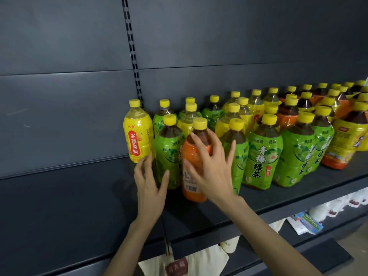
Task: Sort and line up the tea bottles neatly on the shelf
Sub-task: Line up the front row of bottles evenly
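Note:
Many yellow-capped tea bottles stand on the dark shelf (79, 196), with green, yellow and orange labels mixed together. An orange-labelled bottle (194, 156) stands at the front. My right hand (209, 166) is spread over its front, fingers loosely bent around it, not clearly closed. My left hand (149, 182) hovers open with fingers apart, between a yellow-labelled bottle (137, 136) at the far left and a green-labelled bottle (166, 152). More green bottles (260, 156) line the front to the right.
The left part of the shelf holds no bottles. A slotted upright (132, 56) runs up the dark back panel. Below the shelf edge hang cream cloth bags (189, 261), and white packets (338, 206) lie on a lower shelf at right.

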Motion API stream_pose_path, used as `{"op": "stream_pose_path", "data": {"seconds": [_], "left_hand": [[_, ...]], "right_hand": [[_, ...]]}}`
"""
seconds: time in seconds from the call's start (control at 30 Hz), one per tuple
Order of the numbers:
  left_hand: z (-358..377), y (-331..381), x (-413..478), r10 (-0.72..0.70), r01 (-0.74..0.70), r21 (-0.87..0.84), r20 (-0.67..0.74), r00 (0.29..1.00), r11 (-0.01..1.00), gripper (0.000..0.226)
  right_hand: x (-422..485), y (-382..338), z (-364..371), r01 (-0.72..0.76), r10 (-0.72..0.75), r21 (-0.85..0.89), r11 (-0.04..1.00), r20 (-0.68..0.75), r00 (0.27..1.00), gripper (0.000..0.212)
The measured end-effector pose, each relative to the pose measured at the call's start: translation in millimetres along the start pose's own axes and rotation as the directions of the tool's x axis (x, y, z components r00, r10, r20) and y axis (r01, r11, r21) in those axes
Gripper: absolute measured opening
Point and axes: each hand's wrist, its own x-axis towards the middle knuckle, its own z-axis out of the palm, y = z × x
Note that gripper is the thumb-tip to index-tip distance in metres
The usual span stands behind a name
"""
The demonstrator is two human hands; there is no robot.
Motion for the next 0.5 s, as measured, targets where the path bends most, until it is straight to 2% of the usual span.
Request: {"op": "stream_pose_path", "data": {"seconds": [0.1, 0.2, 0.37, 0.5], "left_hand": [[-11.3, -13.2, 27.4, -0.151, 0.151, -0.054, 0.001, 0.988, 0.987, 0.062], [-23.6, -30.5, 60.9, -0.209, 0.209, 0.060, -0.004, 0.978, 0.976, 0.069], [-30.8, -61.3, 105.7, -0.393, 0.387, 0.091, 0.061, 0.918, 0.918, 0.094], [-25.0, -77.6, 126.5, -0.451, 0.450, 0.048, 0.162, 0.877, 0.892, 0.108]], "right_hand": [[3.0, 1.8, 7.5, 0.005, -0.006, -0.068, 0.998, -0.015, 1.000, 0.061], [5.6, 5.1, 11.2, 0.012, -0.017, -0.110, 0.994, -0.045, 0.999, 0.061], [5.3, 7.0, 11.8, 0.026, -0.036, -0.129, 0.991, -0.076, 0.996, 0.061], [4.2, 8.9, 12.7, 0.034, -0.048, -0.150, 0.988, -0.092, 0.995, 0.062]]}}
